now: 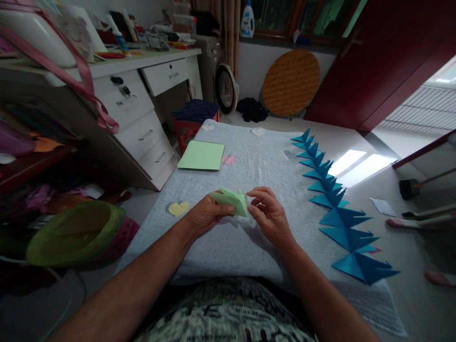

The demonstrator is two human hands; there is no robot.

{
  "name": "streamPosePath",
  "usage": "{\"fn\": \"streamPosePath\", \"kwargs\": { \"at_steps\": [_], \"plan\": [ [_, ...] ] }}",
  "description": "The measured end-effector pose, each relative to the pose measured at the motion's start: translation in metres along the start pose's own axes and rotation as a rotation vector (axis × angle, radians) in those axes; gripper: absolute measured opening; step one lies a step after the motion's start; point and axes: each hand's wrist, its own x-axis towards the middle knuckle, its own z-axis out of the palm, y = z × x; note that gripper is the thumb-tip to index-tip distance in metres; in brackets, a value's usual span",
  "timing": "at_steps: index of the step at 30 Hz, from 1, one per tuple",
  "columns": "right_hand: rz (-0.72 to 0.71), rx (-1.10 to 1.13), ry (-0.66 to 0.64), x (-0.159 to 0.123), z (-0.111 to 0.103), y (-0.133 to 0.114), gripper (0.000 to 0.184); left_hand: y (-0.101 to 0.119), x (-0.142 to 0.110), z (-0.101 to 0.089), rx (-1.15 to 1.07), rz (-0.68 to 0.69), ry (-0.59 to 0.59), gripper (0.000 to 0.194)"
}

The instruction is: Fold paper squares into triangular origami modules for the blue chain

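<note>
A folded light-green paper piece [235,199] is held up over the cloth-covered table, with pointed flaps along its upper side. My left hand [211,212] grips its left part, the thumb lying across the front face. At its right edge is my right hand [267,211], fingers curled and thumb near the forefinger. Whether those fingertips touch the paper I cannot tell. Farther back on the left lies a stack of flat light-green paper sheets [202,156]. Along the right side runs a row of several blue folded paper cranes [335,214], wings spread.
The grey-blue cloth [263,161] with heart patches covers the table. A yellow-green lined bin [76,232] stands at the left, below a white desk [135,118] with drawers. Behind the table are a stool [195,111] and an open washing machine door [226,89].
</note>
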Motion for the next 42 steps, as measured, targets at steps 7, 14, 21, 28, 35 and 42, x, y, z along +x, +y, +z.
{"fn": "streamPosePath", "kwargs": {
  "at_steps": [7,14,21,28,35,42],
  "plan": [
    [0.091,-0.073,-0.024,-0.002,0.001,0.001,0.012,-0.004,0.0,-0.003,0.179,0.062,0.041,0.03],
    [0.06,-0.097,-0.028,-0.002,0.001,0.002,0.008,-0.004,-0.002,-0.007,0.301,0.114,0.022,0.038],
    [0.003,-0.127,-0.049,-0.001,0.003,0.004,0.006,0.004,-0.002,0.002,0.408,0.229,0.001,0.028],
    [0.062,-0.02,-0.078,-0.001,0.0,0.0,0.004,0.007,-0.006,0.003,0.486,0.238,-0.017,0.014],
    [0.203,0.116,0.094,0.001,0.0,0.004,0.011,0.005,-0.006,0.003,0.427,0.166,-0.12,0.02],
    [0.049,-0.108,0.097,0.001,-0.001,0.002,0.012,0.005,-0.006,0.006,0.359,0.159,-0.178,0.019]
  ]
}}
